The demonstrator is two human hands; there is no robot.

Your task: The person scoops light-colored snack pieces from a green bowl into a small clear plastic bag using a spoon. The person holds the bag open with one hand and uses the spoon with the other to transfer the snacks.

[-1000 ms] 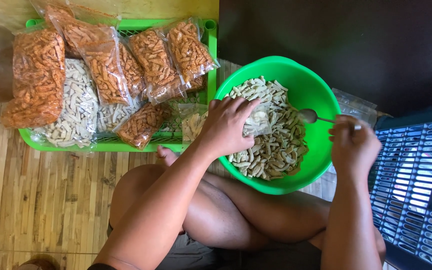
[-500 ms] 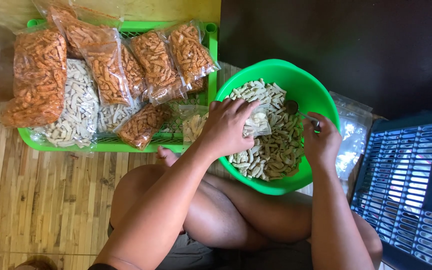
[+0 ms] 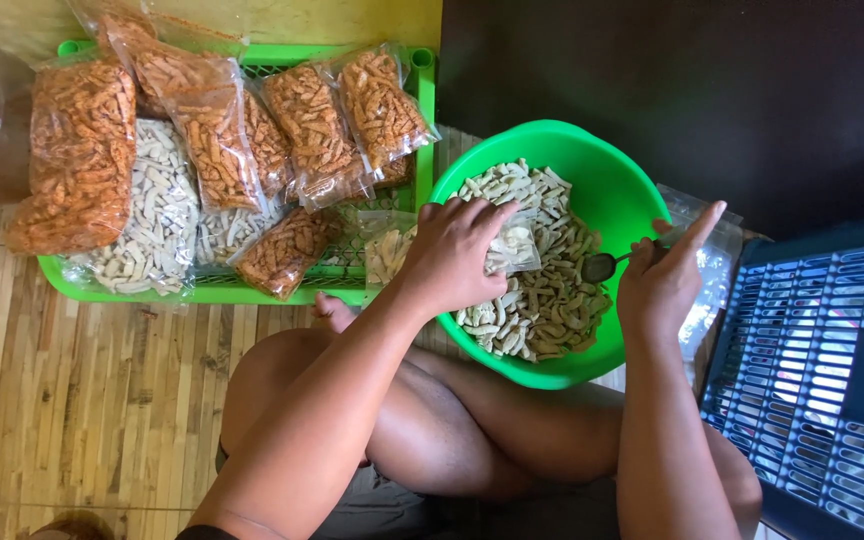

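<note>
A green plastic bowl (image 3: 612, 190) holds several pale snack sticks (image 3: 542, 300). My left hand (image 3: 457, 255) reaches into it and holds a small clear bag (image 3: 514, 245) partly filled with the sticks. At the bowl's right rim my right hand (image 3: 664, 275) grips a metal spoon (image 3: 602, 266), its scoop pointing left over the snacks. My bare legs are crossed below the bowl.
A green crate (image 3: 222, 290) at the left holds several sealed bags of orange snacks (image 3: 82, 150) and pale snacks (image 3: 152, 220). A blue plastic crate (image 3: 822, 370) stands at the right. Clear empty bags (image 3: 712, 255) lie behind my right hand. The floor is wooden slats (image 3: 72, 400).
My right hand with the spoon moved left into the bowl, then drew back to the right rim. My left hand stays on the bag in the bowl.
</note>
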